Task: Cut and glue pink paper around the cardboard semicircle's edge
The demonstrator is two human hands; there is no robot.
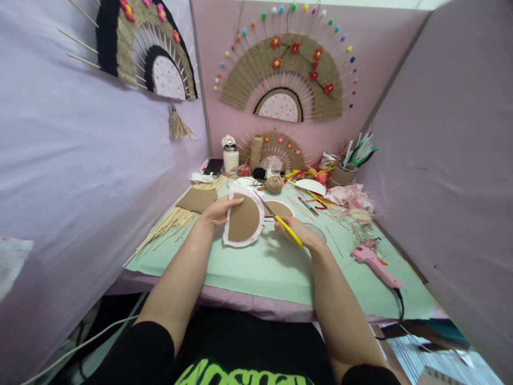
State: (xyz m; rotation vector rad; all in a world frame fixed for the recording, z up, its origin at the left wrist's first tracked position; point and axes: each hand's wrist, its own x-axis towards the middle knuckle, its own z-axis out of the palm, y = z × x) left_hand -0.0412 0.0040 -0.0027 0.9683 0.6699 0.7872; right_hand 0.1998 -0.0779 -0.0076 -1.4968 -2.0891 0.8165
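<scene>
A half-round piece of brown cardboard [245, 219] with a white fabric border is held up over the table by my left hand [219, 209]. My left thumb lies across its brown face near the straight edge. My right hand [295, 231] grips yellow-handled scissors [289, 230], whose blades point up and left toward the fabric edge at the cardboard's right side. Whether the blades touch the fabric I cannot tell. Behind, a second half-round cardboard piece [279, 209] with a white edge lies on the table, partly covered by the first piece and the scissors.
Thin bamboo sticks [170, 223] and a cardboard piece [197, 199] lie at left. A twine ball [274, 184] sits at the back. Toward the right are a pen [308, 206], pink fabric scraps [350, 198] and a corded pink glue gun [375, 263]. Decorated fans [288, 75] hang on the walls.
</scene>
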